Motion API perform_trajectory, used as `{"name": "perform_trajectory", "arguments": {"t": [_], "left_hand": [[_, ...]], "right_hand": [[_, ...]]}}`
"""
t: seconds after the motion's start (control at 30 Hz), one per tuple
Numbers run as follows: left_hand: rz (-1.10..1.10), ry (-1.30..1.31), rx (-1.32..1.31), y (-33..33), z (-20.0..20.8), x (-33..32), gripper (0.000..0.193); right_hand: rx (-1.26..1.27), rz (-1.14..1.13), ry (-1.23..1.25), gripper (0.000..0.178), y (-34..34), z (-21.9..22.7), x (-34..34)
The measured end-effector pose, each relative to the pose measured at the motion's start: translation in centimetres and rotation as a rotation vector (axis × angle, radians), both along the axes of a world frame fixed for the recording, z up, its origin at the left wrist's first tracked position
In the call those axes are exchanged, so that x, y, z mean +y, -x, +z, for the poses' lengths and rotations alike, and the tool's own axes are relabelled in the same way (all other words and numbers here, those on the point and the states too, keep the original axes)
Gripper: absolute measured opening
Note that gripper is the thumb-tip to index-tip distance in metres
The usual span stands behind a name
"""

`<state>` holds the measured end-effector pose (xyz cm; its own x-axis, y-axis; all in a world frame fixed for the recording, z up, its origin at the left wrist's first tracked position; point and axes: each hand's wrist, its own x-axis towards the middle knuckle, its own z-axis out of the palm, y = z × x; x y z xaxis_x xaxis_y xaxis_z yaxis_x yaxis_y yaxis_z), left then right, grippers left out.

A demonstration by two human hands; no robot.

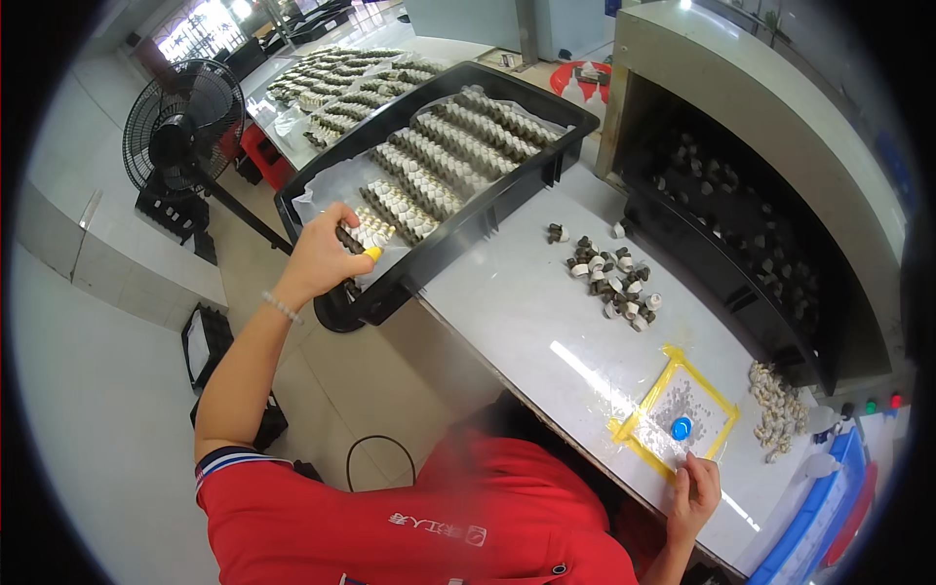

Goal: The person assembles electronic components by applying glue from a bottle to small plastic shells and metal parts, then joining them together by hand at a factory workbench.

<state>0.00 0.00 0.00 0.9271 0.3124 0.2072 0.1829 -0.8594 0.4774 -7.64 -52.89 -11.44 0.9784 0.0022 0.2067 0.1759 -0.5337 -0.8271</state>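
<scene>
My left hand (pixel 324 255) reaches over the near left corner of a black tray (pixel 466 226). Its fingers and thumb, the thumb in a yellow finger cover (pixel 372 253), close about a dark piece at the end of a row of small black-and-white parts (pixel 369 229). More such rows (pixel 417 177) stand in the tray on a clear plastic sheet. By the near table edge is my right hand (pixel 696 492), its fingers loosely bent and apart, with nothing visible in them. Just beyond its fingertips a round blue piece (pixel 682 429) lies inside a yellow tape square (pixel 731 413).
Loose black-and-white parts (pixel 614 278) lie mid-table; small pale pieces (pixel 777 409) are heaped at the right. A machine with a dark chute (pixel 721 263) borders the far side. A blue bin (pixel 819 512) stands at right, a black fan (pixel 183 127) on the left.
</scene>
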Motion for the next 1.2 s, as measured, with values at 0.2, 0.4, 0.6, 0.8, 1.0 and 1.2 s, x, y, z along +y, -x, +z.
{"name": "perform_trajectory", "arguments": {"t": [0.2, 0.4, 0.6, 0.8, 1.0, 1.2], "left_hand": [[-0.125, -0.034, 0.248, -1.5, -1.2, 1.1, 0.045], [-0.229, -0.08, 0.273, -2.2, -1.7, 1.4, 0.043], [-0.298, -0.123, 0.253, -2.5, -2.9, 1.9, 0.045], [-0.316, -0.13, 0.309, -2.3, -3.0, 1.6, 0.042], [-0.3, -0.006, 0.377, -2.3, -1.5, 1.1, 0.041], [-0.318, 0.178, 0.452, -2.1, -0.7, 1.8, 0.041]], "right_hand": [[0.002, -0.017, -0.016, 0.019, 0.1, -0.1, 0.2], [0.004, 0.03, 0.008, 0.02, 0.0, -0.3, -0.1], [0.013, -0.037, -0.014, 0.019, -0.1, -0.5, 0.0], [0.013, -0.031, -0.002, 0.019, -0.2, -0.3, 0.0], [0.027, -0.042, -0.007, 0.019, -0.2, -0.2, 0.2], [0.039, -0.057, -0.027, 0.018, -0.1, -0.3, 0.2]]}}
